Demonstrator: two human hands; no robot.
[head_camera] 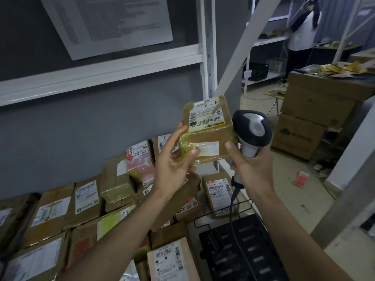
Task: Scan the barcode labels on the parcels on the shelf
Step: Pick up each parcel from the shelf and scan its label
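Lower frame: brown taped cardboard parcels point(85, 201) crowd the shelf, scan status unknowable. Left hand point(172, 159) grips one tape-wrapped brown box point(207, 128) mid-frame, label up. Right hand point(253, 165) clenches the black-and-white handheld scanner point(251, 130), apparently not yet aimed.

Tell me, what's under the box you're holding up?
Under the held box, gripped by the left hand, more parcels lie on the shelf: a pink-labelled one and a brown one. The hand and box cover whatever lies directly beneath.
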